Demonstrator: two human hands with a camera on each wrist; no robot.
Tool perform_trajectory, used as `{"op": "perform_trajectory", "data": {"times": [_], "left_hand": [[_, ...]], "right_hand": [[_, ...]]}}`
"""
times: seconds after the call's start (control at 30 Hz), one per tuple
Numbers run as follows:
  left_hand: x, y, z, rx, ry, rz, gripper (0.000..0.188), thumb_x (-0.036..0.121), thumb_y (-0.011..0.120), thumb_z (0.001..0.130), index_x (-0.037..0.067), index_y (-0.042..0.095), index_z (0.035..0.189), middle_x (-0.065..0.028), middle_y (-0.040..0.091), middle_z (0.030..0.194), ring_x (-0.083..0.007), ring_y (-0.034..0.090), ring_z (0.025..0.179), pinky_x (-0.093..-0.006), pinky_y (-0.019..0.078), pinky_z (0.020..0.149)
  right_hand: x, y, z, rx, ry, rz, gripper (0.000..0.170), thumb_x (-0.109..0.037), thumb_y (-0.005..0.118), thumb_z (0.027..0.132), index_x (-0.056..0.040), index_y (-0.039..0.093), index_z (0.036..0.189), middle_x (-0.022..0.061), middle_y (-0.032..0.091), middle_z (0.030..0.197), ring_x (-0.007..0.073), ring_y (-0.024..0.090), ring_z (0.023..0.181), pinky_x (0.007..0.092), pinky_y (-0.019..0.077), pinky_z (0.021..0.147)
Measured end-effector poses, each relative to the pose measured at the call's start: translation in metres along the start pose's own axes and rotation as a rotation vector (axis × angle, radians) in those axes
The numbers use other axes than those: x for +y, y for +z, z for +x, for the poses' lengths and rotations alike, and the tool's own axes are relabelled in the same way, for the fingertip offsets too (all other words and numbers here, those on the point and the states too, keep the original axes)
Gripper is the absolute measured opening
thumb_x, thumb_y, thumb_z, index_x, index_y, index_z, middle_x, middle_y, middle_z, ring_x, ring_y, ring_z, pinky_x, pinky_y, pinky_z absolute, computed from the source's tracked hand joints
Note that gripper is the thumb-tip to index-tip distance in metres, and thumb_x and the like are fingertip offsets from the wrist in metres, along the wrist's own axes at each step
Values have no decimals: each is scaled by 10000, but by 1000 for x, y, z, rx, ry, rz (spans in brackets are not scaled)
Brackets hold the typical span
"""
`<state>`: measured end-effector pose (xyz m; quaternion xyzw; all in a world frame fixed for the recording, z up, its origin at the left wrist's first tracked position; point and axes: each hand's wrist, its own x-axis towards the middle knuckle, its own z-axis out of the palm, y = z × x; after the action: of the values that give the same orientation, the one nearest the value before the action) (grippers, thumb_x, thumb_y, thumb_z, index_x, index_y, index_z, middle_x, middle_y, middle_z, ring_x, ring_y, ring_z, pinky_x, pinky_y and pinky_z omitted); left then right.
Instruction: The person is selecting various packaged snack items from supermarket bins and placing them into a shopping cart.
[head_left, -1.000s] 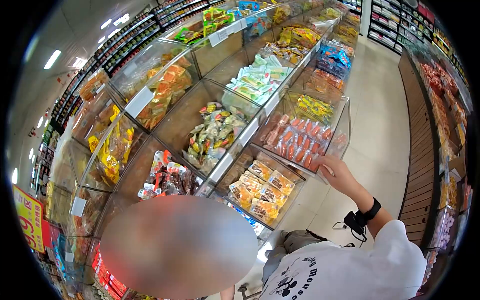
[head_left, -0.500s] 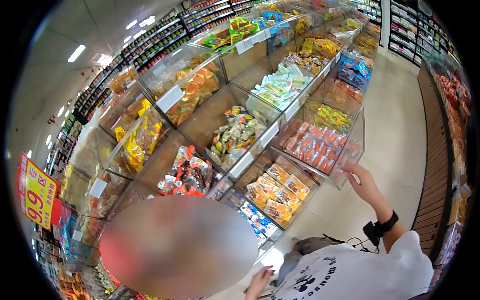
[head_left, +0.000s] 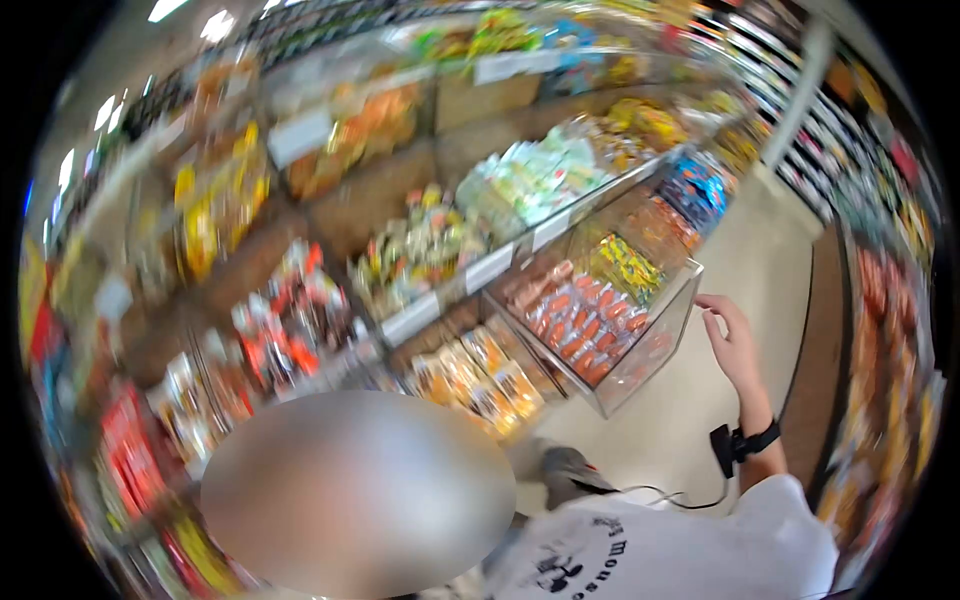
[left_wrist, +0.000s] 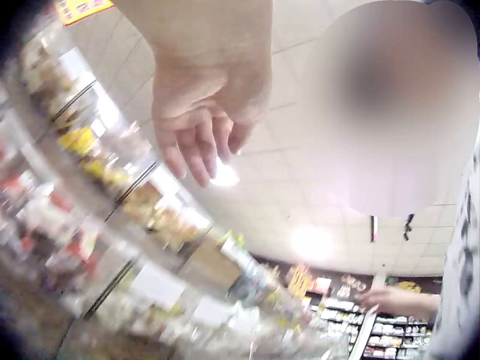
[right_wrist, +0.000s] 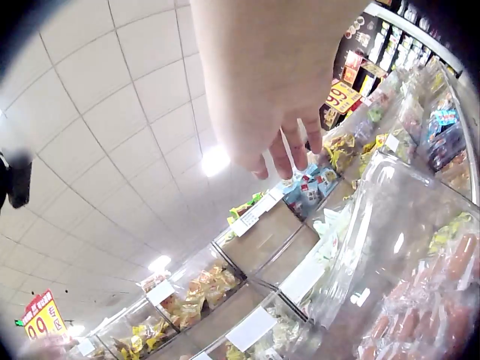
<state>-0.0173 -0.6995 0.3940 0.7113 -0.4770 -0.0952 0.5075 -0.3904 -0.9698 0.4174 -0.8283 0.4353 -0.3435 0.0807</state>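
In the head view the right hand (head_left: pixel 732 345) is just right of a clear bin (head_left: pixel 655 330) of red-brown wrapped sausages (head_left: pixel 585 325), fingers loosely bent and holding nothing; whether a fingertip touches the bin cannot be told. Seen in the right wrist view, the hand (right_wrist: pixel 277 97) has its fingers hanging relaxed, with the sausages (right_wrist: pixel 424 319) at lower right. The left hand (left_wrist: pixel 206 112) hangs with empty, relaxed fingers in the left wrist view, near blurred rows of packaged snacks (left_wrist: pixel 154 214). The head view does not show it.
Divided bins hold green-white packets (head_left: pixel 530 180), dark and red packets (head_left: pixel 290 325) and yellow-brown packets (head_left: pixel 475 380). An aisle floor (head_left: pixel 765 240) runs between these and a wooden-sided display (head_left: pixel 815 340) on the right. A blurred oval covers the lower left of the head view.
The head view has shifted and blurred. The right hand has come away from the bin's lower front edge to beside its far right corner. The left hand, visible half a second ago, has left the head view.
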Motion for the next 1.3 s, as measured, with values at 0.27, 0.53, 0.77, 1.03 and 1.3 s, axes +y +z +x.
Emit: {"op": "perform_trajectory", "data": {"times": [0.27, 0.53, 0.77, 1.03, 1.3], "left_hand": [[188, 88, 46, 739, 485, -46, 450, 176, 500, 723, 3, 362, 1115, -132, 401, 1121, -267, 350, 1069, -375, 271, 893], [246, 158, 87, 634, 697, -34, 443, 147, 528, 709, 20, 375, 1105, -121, 407, 1113, -239, 361, 1056, -348, 285, 873], [262, 184, 112, 580, 735, -18, 442, 121, 553, 697, 36, 386, 1097, -111, 412, 1107, -213, 372, 1045, -324, 296, 857], [153, 203, 151, 302, 50, 204, 425, 124, 563, 707, 48, 394, 1090, -109, 422, 1092, -182, 402, 1009, -284, 342, 803], [-48, 334, 113, -345, -960, 67, 409, 292, 511, 716, -37, 470, 956, -191, 547, 735, -297, 550, 617, -353, 434, 590]], "right_hand": [[132, -1, 65, -101, -6, 186, 208, -60, 416, 804, -15, 503, 987, 84, 540, 917, 154, 500, 881, 246, 363, 779], [178, 23, 139, -215, -77, 333, 210, -56, 410, 809, 11, 491, 991, 76, 532, 915, 137, 497, 884, 235, 369, 767], [184, 42, 155, -368, -154, 309, 228, -69, 412, 815, 4, 468, 1023, 71, 513, 934, 131, 483, 878, 223, 367, 763], [215, 90, 138, -560, 78, 595, 327, -52, 442, 781, -44, 398, 1104, 58, 431, 1076, 151, 436, 924, 261, 366, 758], [227, 116, 137, -830, 520, 1046, 556, 25, 385, 730, -78, 195, 1242, 56, 279, 1242, 185, 285, 1126, 261, 281, 853]]}}
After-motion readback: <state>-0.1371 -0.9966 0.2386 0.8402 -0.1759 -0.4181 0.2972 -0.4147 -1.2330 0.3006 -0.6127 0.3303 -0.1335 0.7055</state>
